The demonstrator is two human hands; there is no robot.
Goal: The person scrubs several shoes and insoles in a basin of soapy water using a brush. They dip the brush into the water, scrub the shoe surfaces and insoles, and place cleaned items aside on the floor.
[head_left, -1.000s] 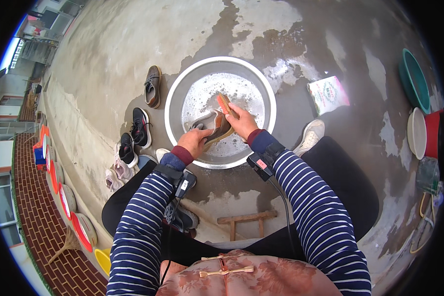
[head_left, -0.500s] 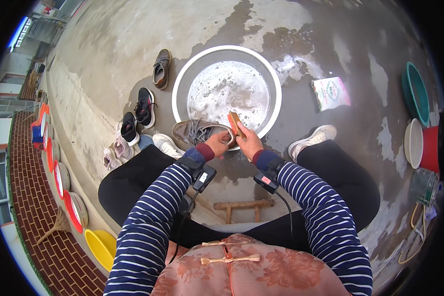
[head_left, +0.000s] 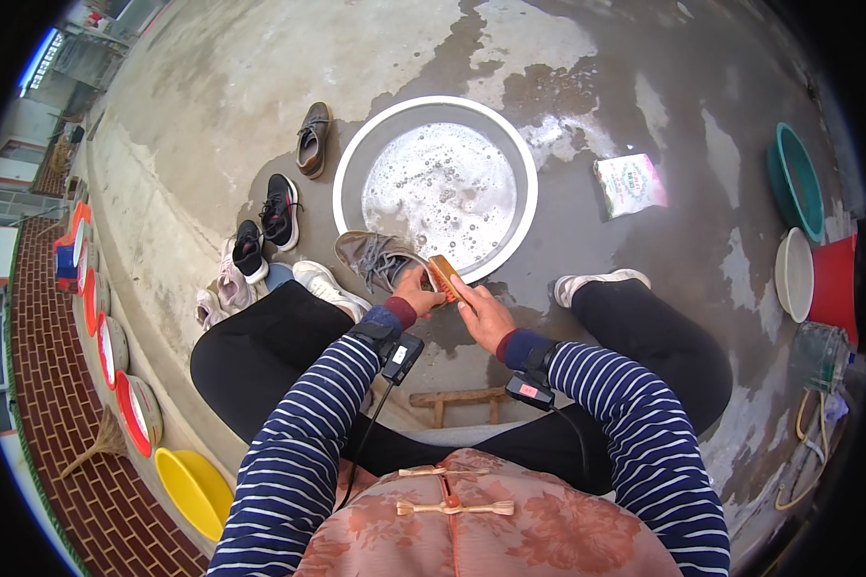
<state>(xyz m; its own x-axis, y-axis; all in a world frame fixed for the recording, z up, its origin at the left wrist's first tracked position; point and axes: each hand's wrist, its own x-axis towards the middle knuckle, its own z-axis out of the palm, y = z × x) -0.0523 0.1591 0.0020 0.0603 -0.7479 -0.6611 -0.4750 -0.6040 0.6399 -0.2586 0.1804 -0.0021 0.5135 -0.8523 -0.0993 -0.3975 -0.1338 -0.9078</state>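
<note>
My left hand (head_left: 418,293) grips the heel end of a grey-brown lace-up shoe (head_left: 375,258), its toe pointing left over the basin's near rim. A wooden scrub brush (head_left: 444,275) with orange bristles is in my right hand (head_left: 486,314), the bristles against the shoe's heel. Fingers hide part of the heel and where the bristles meet it. Just beyond the shoe stands a wide grey basin (head_left: 526,207) with a white rim, holding foamy, soapy water (head_left: 440,188).
To the left lie a matching grey-brown shoe (head_left: 313,140), black sneakers (head_left: 280,212) and pale pink shoes (head_left: 232,286). A white-and-pink packet (head_left: 630,185) rests on the wet concrete at right. Farther right are a teal basin (head_left: 796,183) and red bucket (head_left: 834,288). A wooden stool (head_left: 457,396) is beneath me.
My right hand and the brush have shifted down and slightly left, from the shoe's opening side to its heel end. The shoe is turned a little, with its heel lower and nearer me.
</note>
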